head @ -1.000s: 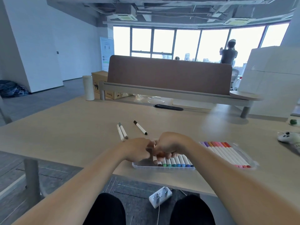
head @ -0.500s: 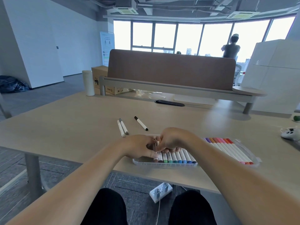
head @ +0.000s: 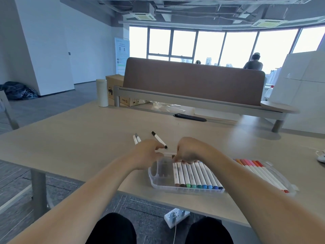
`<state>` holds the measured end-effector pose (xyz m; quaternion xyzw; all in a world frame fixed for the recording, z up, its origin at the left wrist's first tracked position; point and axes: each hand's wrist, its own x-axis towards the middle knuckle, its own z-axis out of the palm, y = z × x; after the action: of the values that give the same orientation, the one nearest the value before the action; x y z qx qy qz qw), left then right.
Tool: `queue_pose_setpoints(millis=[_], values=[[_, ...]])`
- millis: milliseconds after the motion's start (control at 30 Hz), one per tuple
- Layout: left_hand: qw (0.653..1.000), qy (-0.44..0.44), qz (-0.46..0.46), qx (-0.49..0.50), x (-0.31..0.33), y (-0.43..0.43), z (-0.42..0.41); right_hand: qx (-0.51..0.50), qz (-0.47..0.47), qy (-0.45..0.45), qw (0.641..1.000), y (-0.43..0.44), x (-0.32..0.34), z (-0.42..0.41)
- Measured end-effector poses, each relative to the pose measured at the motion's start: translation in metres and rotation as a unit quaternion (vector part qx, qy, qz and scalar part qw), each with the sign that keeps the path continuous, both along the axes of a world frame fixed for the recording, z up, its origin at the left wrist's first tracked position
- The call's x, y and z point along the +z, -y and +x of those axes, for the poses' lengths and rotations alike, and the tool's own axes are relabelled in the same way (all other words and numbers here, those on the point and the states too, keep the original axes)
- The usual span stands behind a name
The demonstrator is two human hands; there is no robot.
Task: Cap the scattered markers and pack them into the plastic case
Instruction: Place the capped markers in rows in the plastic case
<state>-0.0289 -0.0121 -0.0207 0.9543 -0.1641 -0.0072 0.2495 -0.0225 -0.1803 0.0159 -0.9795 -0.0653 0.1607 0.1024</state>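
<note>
Wide pale table (head: pixel 79 138) in front, with a brown partition (head: pixel 193 80) standing across its far edge. Both forearms reach in from the bottom corners and converge just above the near centre of the tabletop.

The plastic case (head: pixel 153 175) lies open by the near edge. Its left half carries a row of capped markers (head: pixel 193 175) packed side by side, with brown, green and blue caps toward the person, and a bare strip of tray shows at its left end. The right half (head: pixel 274 173) lies flat beside it with its own row of orange, pink and red markers (head: pixel 258 171).

The left hand (head: pixel 148 154) is knuckles up just left of the case's far corner, fingers bent in toward the right. The right hand (head: pixel 190 150) sits opposite, arched over the far ends of the packed row, fingers curled under. Between the two runs a white marker (head: pixel 168 153), lying crosswise. The left hand's fingers pinch one end and the right hand closes round the other. It's blurred, so the exact finger placement can't be made out.

Loose on the table just beyond the left hand is a black-capped marker (head: pixel 158 139), lying at a slant with its near end close to that hand's fingertip. A pair of grey-tipped markers (head: pixel 136 139) lie together just to its left.
</note>
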Motion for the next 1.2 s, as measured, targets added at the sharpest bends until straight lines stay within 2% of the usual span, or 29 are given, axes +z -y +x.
queue_pose_setpoints(millis=[100, 167, 333, 600, 800, 967, 1067, 1200], values=[[0.994, 0.031, -0.079, 0.072, 0.002, -0.021, 0.012, -0.024, 0.043, 0.086, 0.995, -0.023, -0.011, 0.023], [0.988, 0.047, -0.112, 0.096, 0.004, -0.034, 0.018, -0.025, 0.060, 0.108, 0.992, -0.041, -0.015, 0.039], [0.988, 0.060, -0.095, 0.103, 0.004, -0.063, 0.025, -0.007, 0.066, 0.114, 0.991, -0.083, -0.026, 0.071], [0.988, 0.041, -0.094, 0.117, 0.002, -0.086, 0.036, -0.013, 0.002, 0.078, 0.997, -0.117, -0.032, 0.106], [0.989, 0.037, -0.088, 0.113, -0.003, -0.084, 0.043, -0.029, 0.016, 0.075, 0.997, -0.111, -0.031, 0.106], [0.990, 0.033, -0.082, 0.111, 0.001, -0.059, 0.036, -0.022, 0.056, 0.033, 0.998, -0.076, 0.000, 0.070], [0.994, 0.011, -0.080, 0.075, 0.003, -0.034, 0.024, -0.025, 0.077, 0.013, 0.997, -0.049, 0.008, 0.039], [1.000, -0.006, 0.002, 0.002, 0.005, -0.006, 0.005, -0.036, 0.105, -0.052, 0.992, -0.016, 0.010, 0.001]])
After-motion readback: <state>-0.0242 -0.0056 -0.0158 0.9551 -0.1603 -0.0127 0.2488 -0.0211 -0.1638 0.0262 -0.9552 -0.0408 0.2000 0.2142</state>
